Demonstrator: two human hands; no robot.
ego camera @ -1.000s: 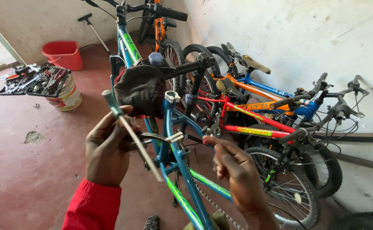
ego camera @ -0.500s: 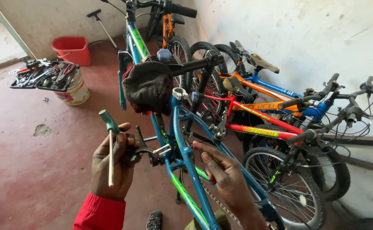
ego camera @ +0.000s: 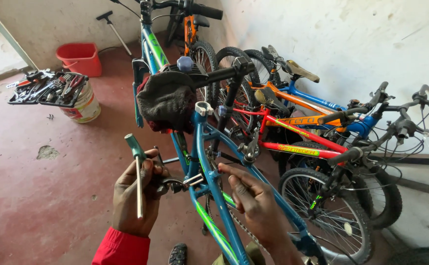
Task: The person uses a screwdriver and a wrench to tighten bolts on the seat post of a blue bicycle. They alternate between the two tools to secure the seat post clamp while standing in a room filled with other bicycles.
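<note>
1. The left hand (ego camera: 136,196) has its fingers curled around a green-handled T-wrench (ego camera: 138,172), shaft hanging down, and also pinches a small metal clamp fitting (ego camera: 177,184) just right of them.
2. The right hand (ego camera: 253,201) has loosely spread fingers, their tips resting on the blue bicycle frame (ego camera: 209,162) beside that fitting.
3. Judged step: seating the fitting; the next move needs the wrench tip aligned with its bolt.

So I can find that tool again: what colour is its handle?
Green, on the screwdriver in the left hand; head view.
</note>
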